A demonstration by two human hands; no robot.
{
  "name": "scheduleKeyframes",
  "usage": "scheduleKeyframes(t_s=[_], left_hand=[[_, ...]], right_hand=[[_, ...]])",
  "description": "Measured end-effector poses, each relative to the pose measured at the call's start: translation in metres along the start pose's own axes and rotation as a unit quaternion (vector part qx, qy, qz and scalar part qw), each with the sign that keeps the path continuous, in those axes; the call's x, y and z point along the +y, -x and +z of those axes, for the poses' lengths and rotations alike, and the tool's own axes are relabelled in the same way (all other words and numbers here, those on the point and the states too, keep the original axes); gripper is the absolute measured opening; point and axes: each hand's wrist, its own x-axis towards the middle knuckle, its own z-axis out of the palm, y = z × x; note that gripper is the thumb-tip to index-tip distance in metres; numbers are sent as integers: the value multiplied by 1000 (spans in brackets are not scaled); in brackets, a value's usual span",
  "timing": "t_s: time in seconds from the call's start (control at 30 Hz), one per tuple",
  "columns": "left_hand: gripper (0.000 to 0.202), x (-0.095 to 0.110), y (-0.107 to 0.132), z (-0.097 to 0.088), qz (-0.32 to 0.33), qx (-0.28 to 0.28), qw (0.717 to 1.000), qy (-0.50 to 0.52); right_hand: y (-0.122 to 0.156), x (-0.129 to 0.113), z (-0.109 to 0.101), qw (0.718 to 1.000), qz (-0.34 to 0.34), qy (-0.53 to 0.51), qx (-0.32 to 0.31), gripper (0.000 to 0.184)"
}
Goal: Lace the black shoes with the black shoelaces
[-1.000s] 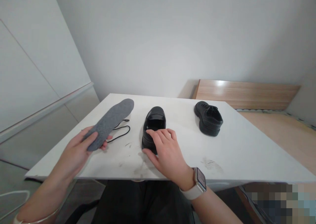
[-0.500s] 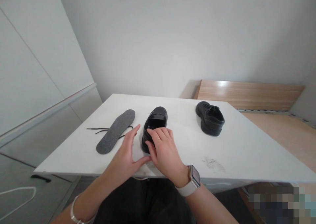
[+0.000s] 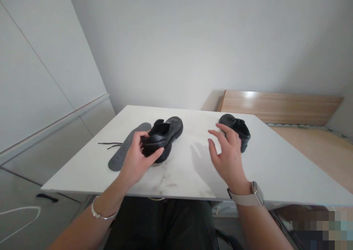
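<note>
My left hand (image 3: 139, 156) grips a black leather shoe (image 3: 158, 141) by its heel, thumb on the near side. The shoe is tilted and turned, its toe pointing away to the right. Behind that hand lies a grey felt insole (image 3: 118, 158), partly covered by the hand and shoe. A dark shoelace (image 3: 109, 144) pokes out to the insole's left. My right hand (image 3: 227, 154) hovers over the table with its fingers apart and nothing in them. Just beyond it stands a second black shoe (image 3: 244, 132), laced and partly hidden by the fingers.
The white table (image 3: 193, 121) has dark scuff marks near its front edge. A white cabinet (image 3: 41, 77) runs along the left. Beyond the table's right side are a wooden headboard (image 3: 275, 104) and a light brown surface (image 3: 303, 143).
My left hand has taken hold of the shoe's heel and tilted and turned the shoe. My right hand has left that shoe and moved right, fingers spread, close to the other shoe.
</note>
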Motion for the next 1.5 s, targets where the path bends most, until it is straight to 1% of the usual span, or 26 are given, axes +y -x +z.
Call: scheduleKeyframes(t_s=[0.07, 0.13, 0.2, 0.27, 0.3, 0.37, 0.43, 0.5, 0.57, 0.63, 0.7, 0.77, 0.83, 0.87, 0.93, 1.0, 1.03, 1.07, 1.1, 1.13, 1.17, 1.2, 1.27, 1.33, 1.43, 1.5], left_hand=[[52, -4, -15, -19, 24, 34, 999, 4], [54, -12, -38, -38, 50, 76, 996, -27], [56, -27, -67, -56, 69, 114, 988, -78], [57, -47, -97, -73, 77, 141, 980, -119], [56, -58, -109, -80, 74, 151, 975, -144], [54, -82, -129, -92, 63, 154, 971, -171], [54, -102, -137, -100, 49, 154, 971, -177], [50, -117, -137, -105, 36, 149, 972, -176], [50, -127, -134, -108, 25, 135, 975, -172], [53, -132, -131, -109, 18, 115, 978, -171], [62, -134, -131, -109, 15, 97, 980, -175], [74, -131, -132, -108, 27, 94, 977, -189], [83, -122, -131, -105, 75, 117, 964, -225], [84, -115, -129, -102, 109, 133, 954, -246], [75, -94, -123, -92, 182, 160, 930, -276], [55, -66, -113, -73, 230, 159, 925, -257], [41, -51, -108, -61, 241, 139, 931, -236], [31, -37, -102, -47, 242, 98, 942, -210], [25, -23, -97, -33, 234, 41, 955, -178], [24, -11, -93, -19, 221, -34, 965, -140], [25, -1, -90, -6, 207, -106, 968, -97], [26, 7, -88, 4, 190, -145, 969, -68], [31, 14, -87, 17, 168, -164, 971, -42], [35, 13, -89, 20, 161, -166, 972, -47], [32, 5, -92, 17, 189, -185, 958, -107], [27, 0, -92, 16, 213, -182, 946, -163]], right_hand=[[-4, 35, -4, 995, 44, 88, 7, 26], [-5, 67, -5, 983, 85, 160, -3, 30], [-2, 93, -1, 972, 107, 206, -28, 36], [2, 111, 6, 964, 118, 227, -67, 39], [4, 117, 10, 962, 124, 231, -81, 39], [7, 123, 16, 960, 137, 227, -90, 37], [7, 125, 21, 963, 148, 211, -77, 32], [6, 127, 24, 969, 153, 187, -57, 28], [5, 129, 26, 975, 150, 162, -33, 25], [4, 130, 27, 980, 144, 140, -8, 22], [3, 130, 27, 985, 128, 115, 11, 19], [3, 123, 26, 991, 96, 90, 27, 16], [3, 108, 25, 995, 57, 71, 44, 13], [3, 97, 25, 996, 37, 63, 50, 13], [4, 68, 27, 997, -2, 42, 57, 11], [4, 33, 32, 997, -60, 13, 38, 10], [3, 15, 36, 996, -87, -1, 28, 10], [1, -2, 40, 994, -107, -15, 20, 10], [0, -18, 45, 992, -121, -29, 17, 11], [-3, -33, 50, 990, -133, -42, 14, 11], [-5, -45, 54, 988, -145, -50, 5, 10], [-8, -56, 59, 986, -158, -55, -2, 10], [-11, -71, 68, 982, -181, -57, -12, 10], [-10, -78, 75, 978, -200, -56, -16, 10], [-3, -82, 82, 974, -216, -65, -34, 10], [2, -84, 83, 969, -227, -78, -54, 10]])
